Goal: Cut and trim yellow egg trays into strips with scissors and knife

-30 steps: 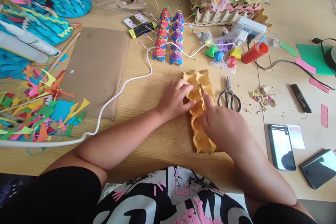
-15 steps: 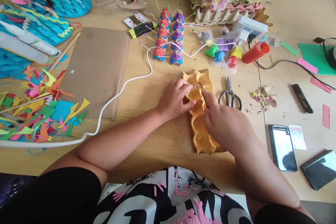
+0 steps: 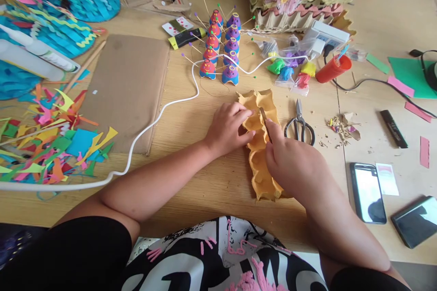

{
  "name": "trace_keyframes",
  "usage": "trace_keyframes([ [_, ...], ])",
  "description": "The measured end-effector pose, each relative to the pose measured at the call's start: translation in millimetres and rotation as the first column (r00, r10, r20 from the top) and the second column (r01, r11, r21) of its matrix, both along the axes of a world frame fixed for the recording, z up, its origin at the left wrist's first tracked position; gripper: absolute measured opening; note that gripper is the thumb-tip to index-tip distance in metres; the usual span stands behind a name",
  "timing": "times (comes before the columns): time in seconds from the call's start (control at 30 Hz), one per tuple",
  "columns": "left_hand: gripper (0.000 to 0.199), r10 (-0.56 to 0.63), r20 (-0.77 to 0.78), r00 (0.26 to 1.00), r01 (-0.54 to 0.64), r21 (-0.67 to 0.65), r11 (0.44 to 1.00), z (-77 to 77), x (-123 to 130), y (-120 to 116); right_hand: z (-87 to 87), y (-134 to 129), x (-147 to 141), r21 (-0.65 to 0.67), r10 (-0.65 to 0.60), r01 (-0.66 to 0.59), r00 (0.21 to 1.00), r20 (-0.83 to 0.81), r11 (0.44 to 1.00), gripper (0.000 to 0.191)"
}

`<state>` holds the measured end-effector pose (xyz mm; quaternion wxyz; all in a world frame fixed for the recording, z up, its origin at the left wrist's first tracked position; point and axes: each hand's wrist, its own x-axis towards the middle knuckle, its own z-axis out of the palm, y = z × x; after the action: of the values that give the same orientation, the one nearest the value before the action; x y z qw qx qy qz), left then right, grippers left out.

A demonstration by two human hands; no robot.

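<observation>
A yellow egg carton strip (image 3: pixel 260 159) lies lengthwise on the table in front of me, its cups facing up. My left hand (image 3: pixel 229 126) holds it by the left edge, with the fingertips over one cup and the thumb over another. Wrapped in my right hand (image 3: pixel 293 157) is a knife with a narrow blade (image 3: pixel 263 115). The blade rests at the carton's upper cups, while its handle is mostly hidden by my fingers. My right hand covers part of the carton's lower right side.
Scissors (image 3: pixel 299 123) lie right of the carton, near scraps (image 3: pixel 343 128) and a phone (image 3: pixel 368 193). Behind stand red and purple figures (image 3: pixel 230 74) with pins, crossed by a white cable (image 3: pixel 160 112). A cardboard sheet (image 3: pixel 124 93) and paper cuttings (image 3: pixel 80 143) lie left.
The knife blade has shifted very slightly at the carton's upper cups. My left hand stays in place on the carton edge.
</observation>
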<state>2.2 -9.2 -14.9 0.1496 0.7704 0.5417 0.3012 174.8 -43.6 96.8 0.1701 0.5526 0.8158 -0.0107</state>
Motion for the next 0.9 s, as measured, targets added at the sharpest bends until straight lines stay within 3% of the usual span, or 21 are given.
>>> trace_keyframes([
  [0.63, 0.041, 0.006, -0.012, 1.0, -0.005, 0.038, 0.999, 0.8, 1, -2, -9.1, 13, -6, -0.06, -0.057, 0.057, 0.998, -0.003, 0.997, 0.06],
  [0.9, 0.046, 0.004, -0.039, 0.999, -0.003, 0.025, 1.0, 1.4, 1, -1, 1.5, 8, -4, -0.11, -0.056, 0.058, 0.998, 0.02, 0.992, 0.059],
])
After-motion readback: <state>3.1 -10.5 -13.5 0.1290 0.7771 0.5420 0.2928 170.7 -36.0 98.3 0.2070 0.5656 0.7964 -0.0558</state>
